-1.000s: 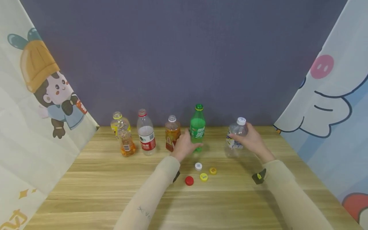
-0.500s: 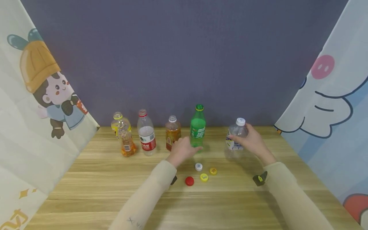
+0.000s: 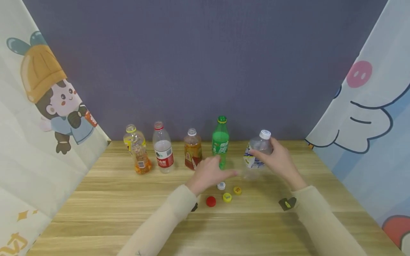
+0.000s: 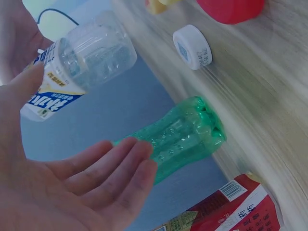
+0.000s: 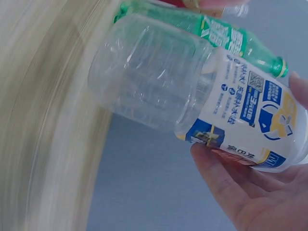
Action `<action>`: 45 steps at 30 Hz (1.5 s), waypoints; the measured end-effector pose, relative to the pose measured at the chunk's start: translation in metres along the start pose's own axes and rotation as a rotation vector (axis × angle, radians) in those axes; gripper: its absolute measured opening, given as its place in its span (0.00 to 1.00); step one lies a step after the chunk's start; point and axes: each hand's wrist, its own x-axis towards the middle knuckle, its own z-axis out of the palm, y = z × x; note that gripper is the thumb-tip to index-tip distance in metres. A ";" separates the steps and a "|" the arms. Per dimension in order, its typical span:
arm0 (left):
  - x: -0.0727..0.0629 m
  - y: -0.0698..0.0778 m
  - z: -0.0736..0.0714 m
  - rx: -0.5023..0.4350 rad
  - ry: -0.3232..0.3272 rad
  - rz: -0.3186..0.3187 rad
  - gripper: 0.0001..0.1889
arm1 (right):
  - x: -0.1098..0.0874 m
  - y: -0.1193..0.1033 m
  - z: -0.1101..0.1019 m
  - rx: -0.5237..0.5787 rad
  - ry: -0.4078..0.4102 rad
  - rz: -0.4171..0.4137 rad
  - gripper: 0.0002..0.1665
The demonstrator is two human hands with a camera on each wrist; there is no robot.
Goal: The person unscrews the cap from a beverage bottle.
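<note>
My right hand [image 3: 282, 161] grips a clear plastic bottle [image 5: 149, 72] with a white cap [image 3: 264, 134] and a white-and-blue label. The bottle leans slightly; I cannot tell whether its base touches the table. My left hand [image 3: 211, 173] is in front of the green bottle [image 3: 220, 140], its fingers [image 4: 120, 168] fairly straight and holding nothing. Beyond it, the green bottle stands upright and capless. Just below the left hand lies a white cap [image 4: 192, 47], partly hidden in the head view.
Left of the green bottle stand an amber-drink bottle [image 3: 193, 151], a clear red-labelled bottle [image 3: 163, 151] and a yellow-ringed bottle [image 3: 137, 151], all uncapped. A red cap [image 3: 210, 201], yellow cap [image 3: 227, 197] and orange-yellow cap [image 3: 237, 190] lie on the wooden table [image 3: 96, 213].
The right hand has shifted the capped clear bottle a little to the left. My left hand has come from beside the amber and green bottles toward the right and nearer.
</note>
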 end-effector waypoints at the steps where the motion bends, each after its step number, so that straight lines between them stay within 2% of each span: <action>1: -0.001 0.001 0.000 -0.004 0.007 0.007 0.50 | -0.001 -0.001 0.001 0.005 -0.001 -0.003 0.55; 7: -0.007 0.002 -0.001 0.013 0.055 0.046 0.56 | -0.007 -0.011 0.008 0.027 0.008 -0.027 0.51; 11: -0.011 0.000 -0.002 -0.009 0.080 0.060 0.57 | -0.012 -0.019 0.013 0.033 0.015 -0.054 0.46; 17: -0.017 -0.001 -0.003 -0.062 0.084 0.071 0.60 | -0.017 -0.026 0.022 0.109 0.002 -0.084 0.41; 22: -0.019 -0.001 -0.002 -0.088 0.097 0.108 0.60 | -0.019 -0.031 0.028 0.177 -0.014 -0.119 0.38; 29: -0.023 -0.001 -0.005 -0.152 0.058 0.117 0.62 | -0.022 -0.039 0.034 0.230 -0.025 -0.160 0.35; 31: -0.023 -0.002 -0.006 -0.175 0.057 0.136 0.61 | -0.021 -0.041 0.036 0.242 -0.028 -0.162 0.35; 37: -0.020 -0.002 -0.004 -0.292 0.059 0.230 0.46 | -0.023 -0.047 0.038 0.269 -0.006 -0.189 0.35; 45: -0.025 -0.001 -0.006 -0.357 0.023 0.204 0.37 | -0.028 -0.052 0.041 0.294 0.006 -0.202 0.34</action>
